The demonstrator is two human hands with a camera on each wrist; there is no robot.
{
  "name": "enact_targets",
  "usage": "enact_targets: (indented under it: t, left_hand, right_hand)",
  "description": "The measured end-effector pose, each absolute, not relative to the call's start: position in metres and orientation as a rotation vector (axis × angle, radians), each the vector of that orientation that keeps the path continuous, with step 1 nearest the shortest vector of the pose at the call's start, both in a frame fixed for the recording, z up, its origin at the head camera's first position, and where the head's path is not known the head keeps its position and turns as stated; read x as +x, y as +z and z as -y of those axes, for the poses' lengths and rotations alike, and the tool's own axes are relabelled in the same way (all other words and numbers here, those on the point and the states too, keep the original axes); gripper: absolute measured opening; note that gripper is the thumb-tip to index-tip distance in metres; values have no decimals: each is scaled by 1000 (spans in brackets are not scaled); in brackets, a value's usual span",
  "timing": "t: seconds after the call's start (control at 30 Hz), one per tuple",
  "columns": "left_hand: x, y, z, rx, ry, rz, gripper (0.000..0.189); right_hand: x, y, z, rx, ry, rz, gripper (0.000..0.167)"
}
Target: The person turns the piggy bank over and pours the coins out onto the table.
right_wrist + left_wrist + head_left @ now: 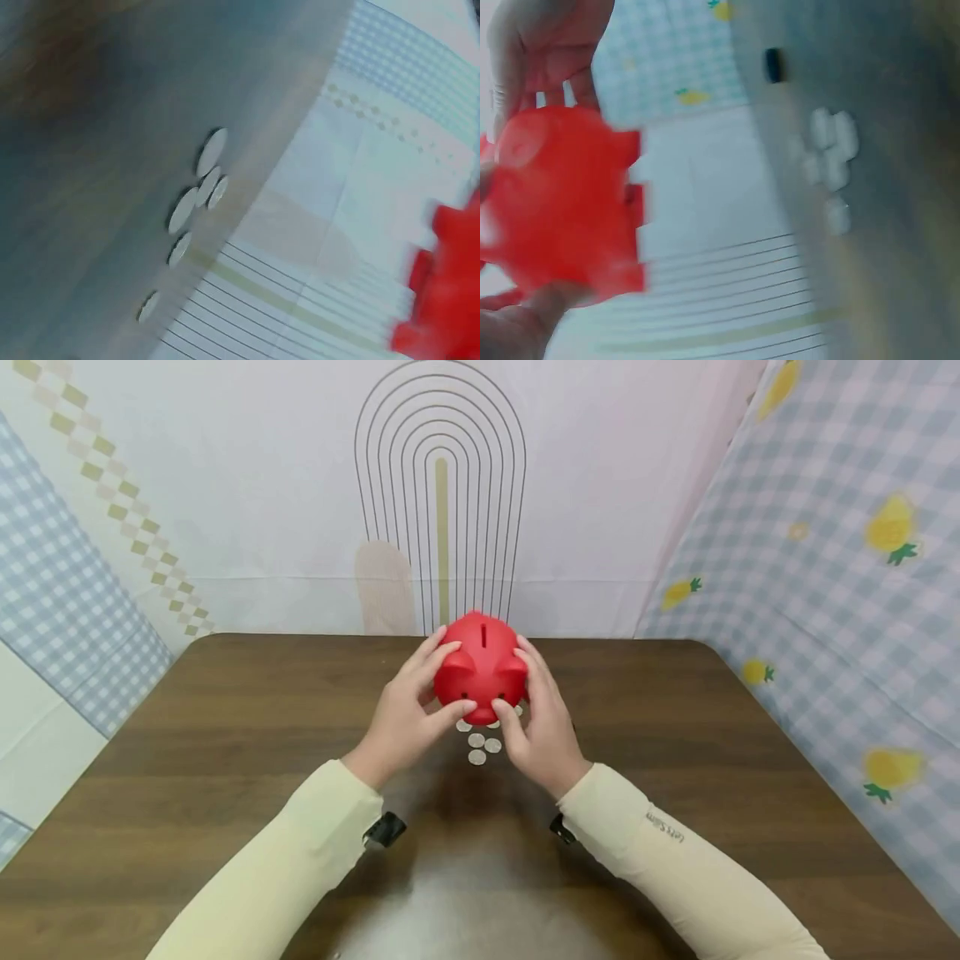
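A red piggy bank (482, 664) is held up over the table, its slot facing up and its snout towards me. My left hand (408, 706) grips its left side, fingers on the flank and thumb near the snout. On the other side my right hand (546, 718) grips it likewise. In the left wrist view the piggy bank (562, 202) is blurred between both hands, its short feet pointing towards the table. Several silver coins (477, 741) lie below it, partly hidden in the head view; the right wrist view shows these coins (183, 211) flat on the wood.
A small black piece (773, 65) lies on the table near the coins; its kind is unclear. The brown wooden table (247, 718) meets a white patterned cloth (600, 485) at its far edge. A checked cloth with pineapples (825, 610) hangs at the right.
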State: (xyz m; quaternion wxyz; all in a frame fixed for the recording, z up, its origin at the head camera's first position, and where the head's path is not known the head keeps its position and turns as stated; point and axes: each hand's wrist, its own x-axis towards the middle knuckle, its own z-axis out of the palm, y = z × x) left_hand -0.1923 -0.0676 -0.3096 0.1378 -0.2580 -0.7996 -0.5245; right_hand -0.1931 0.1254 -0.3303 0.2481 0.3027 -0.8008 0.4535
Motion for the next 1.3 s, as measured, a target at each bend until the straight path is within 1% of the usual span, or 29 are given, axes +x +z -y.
enact_targets:
  t: [0.1, 0.3, 0.43, 0.5, 0.63, 0.73, 0.9, 1.0, 1.1, 1.23, 1.3]
  left_hand:
    - [-191, -310, 67, -754, -1498, 2319, 62]
    - [-211, -334, 67, -476, -1767, 2582, 61]
    - [-212, -336, 66, -393, -1789, 2621, 60]
    - [-207, -331, 64, -437, -1724, 2572, 60]
    - [-191, -318, 62, -688, -1590, 2324, 62]
    - [-193, -322, 62, -721, -1586, 2306, 61]
    - [-209, -341, 64, -453, -1781, 2536, 61]
    - [-211, -344, 66, -355, -1848, 2577, 62]
    - [-205, -336, 67, -406, -1787, 2520, 62]
    - [-190, -314, 65, -692, -1533, 2297, 61]
    - [-191, -308, 62, -736, -1492, 2260, 61]
  right_hand:
    - [-192, -336, -125, 838, 1274, 2172, 62]
    - [-200, -340, -123, 524, 1445, 2620, 53]
    - [-202, -341, -122, 470, 1473, 2684, 54]
    - [-199, -340, -123, 531, 1441, 2596, 57]
    - [-189, -337, -126, 770, 1299, 2235, 63]
    - [-189, -340, -126, 773, 1255, 2246, 64]
    - [-198, -346, -124, 550, 1338, 2628, 61]
    - [-202, -344, -121, 526, 1392, 2677, 57]
    - [-201, -340, -120, 609, 1371, 2562, 55]
    - [-193, -332, -121, 826, 1291, 2158, 60]
    - [-195, -331, -122, 848, 1278, 2088, 61]
